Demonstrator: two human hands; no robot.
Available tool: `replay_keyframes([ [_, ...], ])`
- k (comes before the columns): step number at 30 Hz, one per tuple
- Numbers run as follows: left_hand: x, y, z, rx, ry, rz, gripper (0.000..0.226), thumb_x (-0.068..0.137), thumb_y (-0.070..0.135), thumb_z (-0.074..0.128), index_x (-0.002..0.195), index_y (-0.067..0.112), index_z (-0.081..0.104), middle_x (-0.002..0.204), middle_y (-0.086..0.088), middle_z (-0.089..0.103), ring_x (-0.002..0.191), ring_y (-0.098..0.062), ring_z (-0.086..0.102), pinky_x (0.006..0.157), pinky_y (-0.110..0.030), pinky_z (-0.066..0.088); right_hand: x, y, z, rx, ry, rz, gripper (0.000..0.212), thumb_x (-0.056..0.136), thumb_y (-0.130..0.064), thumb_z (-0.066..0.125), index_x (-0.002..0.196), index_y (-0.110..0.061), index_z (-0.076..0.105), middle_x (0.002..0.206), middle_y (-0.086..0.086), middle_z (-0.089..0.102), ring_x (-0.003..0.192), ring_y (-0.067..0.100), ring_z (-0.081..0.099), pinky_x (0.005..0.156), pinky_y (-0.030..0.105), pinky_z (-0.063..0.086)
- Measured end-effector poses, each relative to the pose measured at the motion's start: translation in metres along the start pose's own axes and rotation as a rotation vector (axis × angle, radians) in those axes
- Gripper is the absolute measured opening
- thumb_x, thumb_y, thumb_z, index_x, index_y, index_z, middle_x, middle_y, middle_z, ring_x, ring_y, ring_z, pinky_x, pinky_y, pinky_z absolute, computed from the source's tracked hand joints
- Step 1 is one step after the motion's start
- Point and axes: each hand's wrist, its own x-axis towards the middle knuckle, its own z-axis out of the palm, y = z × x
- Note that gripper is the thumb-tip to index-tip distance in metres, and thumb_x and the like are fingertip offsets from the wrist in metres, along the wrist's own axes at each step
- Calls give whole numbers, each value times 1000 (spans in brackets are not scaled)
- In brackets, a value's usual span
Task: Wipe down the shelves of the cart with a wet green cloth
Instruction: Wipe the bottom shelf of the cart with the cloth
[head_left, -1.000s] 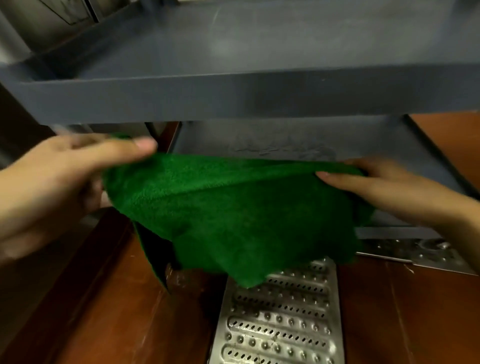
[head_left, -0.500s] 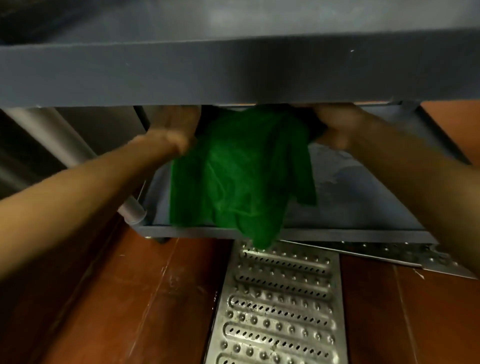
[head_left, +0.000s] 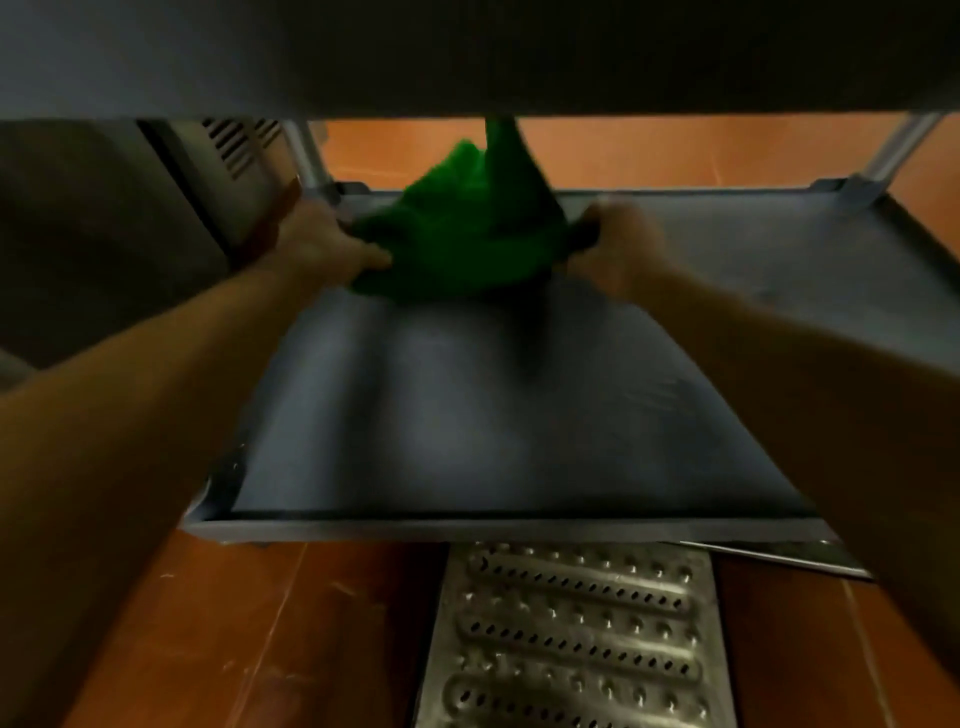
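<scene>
Wiping lower shelf (head_left: 467, 415): cloth (head_left: 467, 234) bunched at far edge, left hand (head_left: 322, 244) and right hand (head_left: 618, 239) each grasping one end. Flatten cloth, press down, pull toward near rim in overlapping passes.

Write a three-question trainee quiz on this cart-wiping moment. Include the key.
1. True or false: the left hand and the right hand both hold the green cloth.
2. Where over the lower shelf is the cloth? A) near edge B) far end C) hanging off the front
3. Fill in: the floor by the shelf's near edge has a perforated metal ____.
Key: 1 true; 2 B; 3 grate.
</scene>
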Motion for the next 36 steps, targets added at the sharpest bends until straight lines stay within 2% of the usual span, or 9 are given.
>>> replay_keyframes([
  [3,-3,-24,19,305,-22,-93,73,80,24,81,137,-4,45,141,-26,47,130,-42,47,107,-46,43,-24,19,29,-243,-304,13,56,81,-24,73,133,-11,56,124,17,62,115,35,58,91,37,50],
  [6,-9,-37,37,509,6,129,66,85,23,68,143,7,41,147,-24,38,133,-44,39,110,-49,39,-20,31,45,-359,-240,-72,80,83,-37,69,152,-25,29,144,20,41,132,41,39,107,50,39],
  [8,-7,-38,43,545,-79,302,68,88,33,61,149,14,39,155,-17,34,140,-39,34,114,-48,34,-6,32,47,-459,-212,-169,85,85,-37,65,155,-29,19,160,16,16,146,38,16,115,52,23],
  [11,-7,-40,55,618,-254,331,65,94,42,51,153,21,34,161,-8,31,144,-32,33,115,-50,33,5,31,60,-423,-415,-167,82,92,-21,55,158,-26,6,166,6,-3,151,30,4,118,50,18],
  [16,-6,-48,55,585,-201,334,41,106,27,40,146,20,46,158,-4,37,140,-32,40,110,-45,38,2,36,77,-276,-438,-57,69,96,-8,42,157,-20,12,166,7,2,152,27,4,122,43,15],
  [20,-16,-51,49,561,-187,305,28,105,27,40,127,17,54,128,-16,61,110,-39,57,90,-47,49,-10,35,75,-229,-413,-72,68,94,-3,41,156,-18,19,165,8,8,152,27,8,120,39,15],
  [24,-38,-63,39,583,-213,366,21,104,30,40,113,15,51,109,-18,65,94,-40,60,82,-51,50,-32,28,72,-237,-475,-97,70,93,0,41,157,-19,18,165,6,6,152,27,8,119,41,17],
  [32,-92,-84,12,624,-273,375,33,104,38,35,129,18,47,127,-15,63,108,-39,61,89,-52,50,-85,16,68,-258,-519,-148,72,92,3,38,156,-25,21,165,2,8,152,24,11,121,42,19],
  [36,-125,-92,1,621,-305,337,33,105,36,35,130,19,47,124,-12,64,106,-33,62,90,-50,51,-116,12,65,-258,-575,-205,70,94,2,36,156,-28,22,165,1,8,151,24,13,121,44,19],
])
